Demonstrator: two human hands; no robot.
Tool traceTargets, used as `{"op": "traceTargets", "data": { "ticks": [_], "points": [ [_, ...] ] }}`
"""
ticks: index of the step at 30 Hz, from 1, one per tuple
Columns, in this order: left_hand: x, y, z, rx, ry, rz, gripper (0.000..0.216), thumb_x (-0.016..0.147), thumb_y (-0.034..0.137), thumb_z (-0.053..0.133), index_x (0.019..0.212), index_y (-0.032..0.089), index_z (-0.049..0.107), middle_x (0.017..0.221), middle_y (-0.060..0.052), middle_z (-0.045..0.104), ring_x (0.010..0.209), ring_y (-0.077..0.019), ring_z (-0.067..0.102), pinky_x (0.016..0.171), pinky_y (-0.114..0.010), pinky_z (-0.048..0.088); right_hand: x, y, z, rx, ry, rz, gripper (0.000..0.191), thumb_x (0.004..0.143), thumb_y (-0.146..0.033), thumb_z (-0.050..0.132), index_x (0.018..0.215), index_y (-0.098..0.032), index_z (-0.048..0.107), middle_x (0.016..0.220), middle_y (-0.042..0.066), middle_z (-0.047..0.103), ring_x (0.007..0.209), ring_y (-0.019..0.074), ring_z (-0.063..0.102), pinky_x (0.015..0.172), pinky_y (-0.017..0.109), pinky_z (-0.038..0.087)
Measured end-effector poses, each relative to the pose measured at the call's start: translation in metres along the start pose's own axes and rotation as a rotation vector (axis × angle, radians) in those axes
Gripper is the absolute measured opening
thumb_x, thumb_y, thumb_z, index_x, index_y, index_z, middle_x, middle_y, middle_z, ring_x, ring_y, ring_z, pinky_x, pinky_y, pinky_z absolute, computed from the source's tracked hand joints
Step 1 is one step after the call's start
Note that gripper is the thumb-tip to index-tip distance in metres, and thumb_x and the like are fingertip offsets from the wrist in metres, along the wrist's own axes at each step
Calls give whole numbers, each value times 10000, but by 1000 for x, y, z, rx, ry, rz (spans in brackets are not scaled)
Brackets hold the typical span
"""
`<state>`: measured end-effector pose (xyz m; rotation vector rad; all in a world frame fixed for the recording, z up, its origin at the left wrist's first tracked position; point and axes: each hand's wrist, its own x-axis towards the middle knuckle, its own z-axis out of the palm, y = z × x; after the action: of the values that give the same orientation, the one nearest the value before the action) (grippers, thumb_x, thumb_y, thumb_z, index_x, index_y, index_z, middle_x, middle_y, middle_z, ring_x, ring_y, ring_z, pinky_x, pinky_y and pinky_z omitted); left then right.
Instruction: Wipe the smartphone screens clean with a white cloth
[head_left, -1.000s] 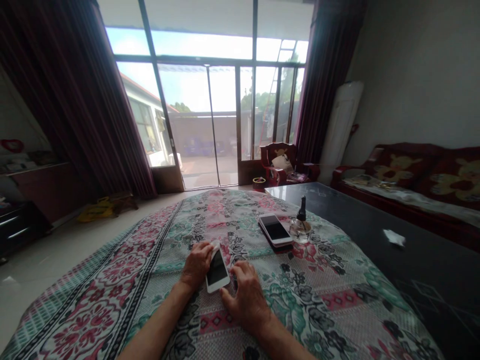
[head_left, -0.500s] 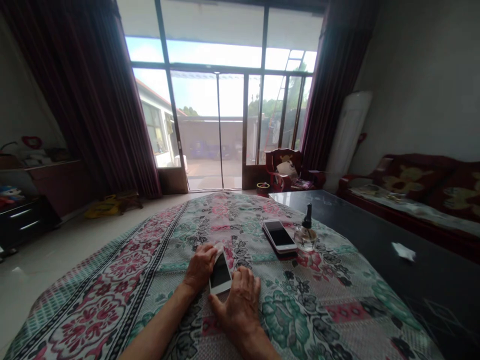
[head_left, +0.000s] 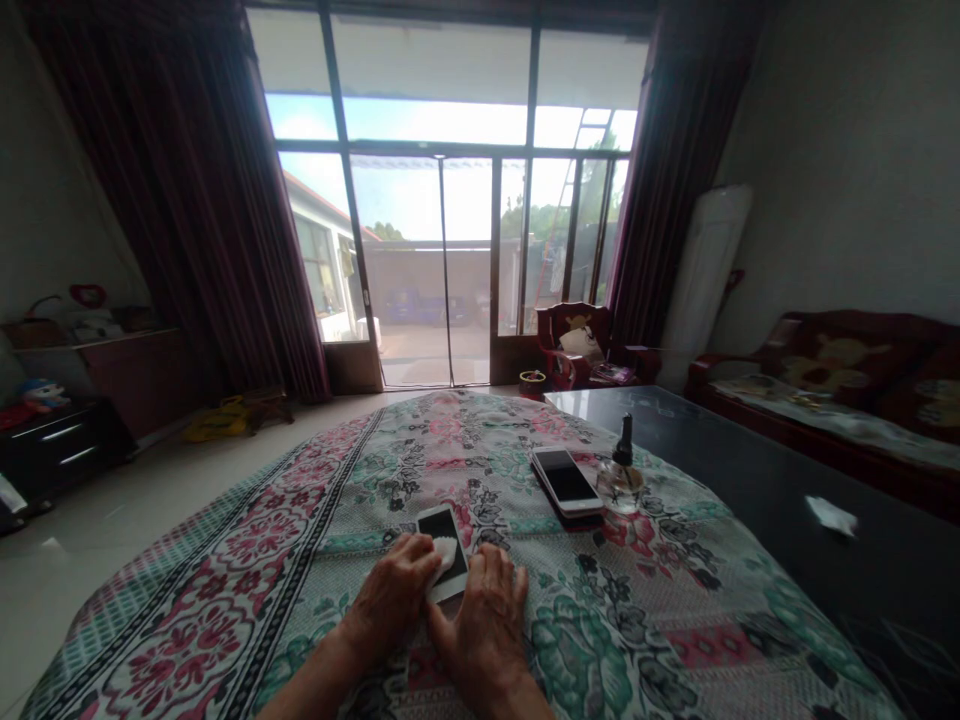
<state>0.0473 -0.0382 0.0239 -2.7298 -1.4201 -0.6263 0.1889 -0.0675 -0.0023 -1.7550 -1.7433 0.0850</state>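
A white phone (head_left: 437, 531) with a dark screen lies on a flowered cloth (head_left: 262, 560) spread over the table. My left hand (head_left: 391, 596) presses a small white wad (head_left: 445, 551) onto the lower part of the screen, fingers pinched round it. To the right, my right hand (head_left: 484, 616) rests on the cloth against the phone's right edge, fingers curled down, steadying the phone. A second white phone (head_left: 566, 479) lies on a dark one further back right, beside a small clear glass bottle (head_left: 621, 476) with a black pump top.
The dark glossy table top (head_left: 772, 500) shows bare to the right, with a crumpled white scrap (head_left: 831, 515) on it. A red sofa (head_left: 847, 385) runs along the right wall. A small red chair (head_left: 574, 343) stands before the glass doors.
My left hand slid from the phone's top left corner down to its lower screen, bringing the white wad with it. The right hand stayed by the phone's right edge. The camera tilted slightly.
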Motion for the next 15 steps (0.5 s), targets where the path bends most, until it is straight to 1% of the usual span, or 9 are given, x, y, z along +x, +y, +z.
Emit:
{"op": "traceTargets", "data": {
  "ticks": [3,6,9,12,15],
  "points": [
    [16,-9,3,4,13,-41,245,959,183,398,892,216,631,973,-27,594,942,-167,528,876,-267,433,0,2,1,1,-32,-13,589,702,-490,635,1152,-113,579,1277,201,531,1241,363,405,1078,550,171],
    [34,-20,5,33,-5,-131,251,958,194,408,916,228,653,995,-16,605,976,-159,532,877,-240,422,0,2,0,-4,-54,-20,593,712,-474,631,1166,-97,576,1299,208,519,1255,370,391,1077,557,164],
    [48,-26,5,60,-2,-202,254,951,200,420,884,229,664,977,-13,620,983,-164,541,863,-239,417,1,1,-2,-12,-66,-8,602,713,-479,628,1184,-108,574,1311,200,516,1263,370,387,1081,553,161],
    [53,-27,3,72,3,-252,255,941,223,436,839,221,669,913,-23,630,912,-169,570,793,-244,429,2,2,-3,-16,-83,-5,645,711,-505,626,1215,-108,559,1319,200,512,1269,373,383,1083,554,160],
    [48,-20,0,60,-16,-259,258,929,262,460,783,217,667,844,-17,628,792,-147,593,709,-226,431,2,2,-4,-17,-83,-14,640,713,-531,619,1205,-125,570,1318,190,516,1270,370,385,1086,550,161]
  ]
}}
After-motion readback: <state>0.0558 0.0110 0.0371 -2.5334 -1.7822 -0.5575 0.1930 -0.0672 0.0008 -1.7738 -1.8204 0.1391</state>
